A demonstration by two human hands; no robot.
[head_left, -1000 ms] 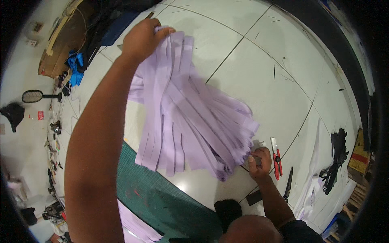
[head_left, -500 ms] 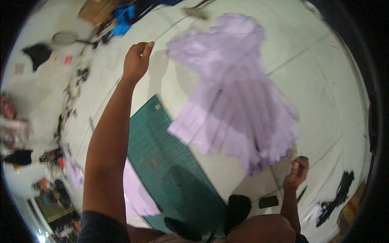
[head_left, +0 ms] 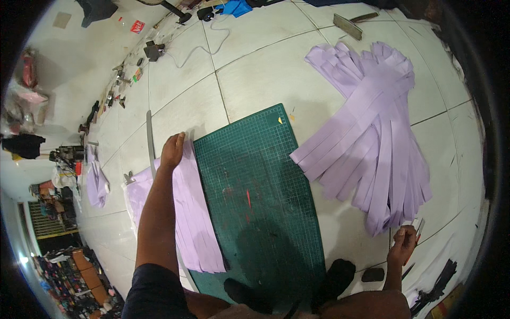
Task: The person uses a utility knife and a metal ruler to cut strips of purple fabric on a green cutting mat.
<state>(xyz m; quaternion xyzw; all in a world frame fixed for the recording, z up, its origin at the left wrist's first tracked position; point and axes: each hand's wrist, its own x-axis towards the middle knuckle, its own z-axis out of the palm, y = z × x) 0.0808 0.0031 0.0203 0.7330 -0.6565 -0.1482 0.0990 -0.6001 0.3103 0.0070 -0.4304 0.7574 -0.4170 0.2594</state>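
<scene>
My left hand (head_left: 172, 151) is at the far end of a lilac fabric piece (head_left: 195, 218) with strip-like lines, its fingers drawn together at the edge; the fingertips are partly hidden. This fabric lies along the left side of a green cutting mat (head_left: 255, 196). A long metal ruler (head_left: 150, 137) shows beyond my left forearm, which hides part of it. My right hand (head_left: 404, 242) is closed around a slim utility knife (head_left: 420, 226) with a pale end and an orange-red part. Just beyond that hand, a heap of lilac fabric strips (head_left: 366, 138) lies fanned out on the tiles.
My feet in dark coverings stand at the mat's near edge. A dark phone-like slab (head_left: 373, 275) lies beside the right foot. Black fabric scraps (head_left: 435, 284) are at the near right, a wooden-handled tool (head_left: 348, 26) at the far right. Small items line the left wall.
My left hand has come down and nearer, from above the floor to the lilac piece beside the mat. The strip heap appears further right as the view shifted. My right hand keeps its hold.
</scene>
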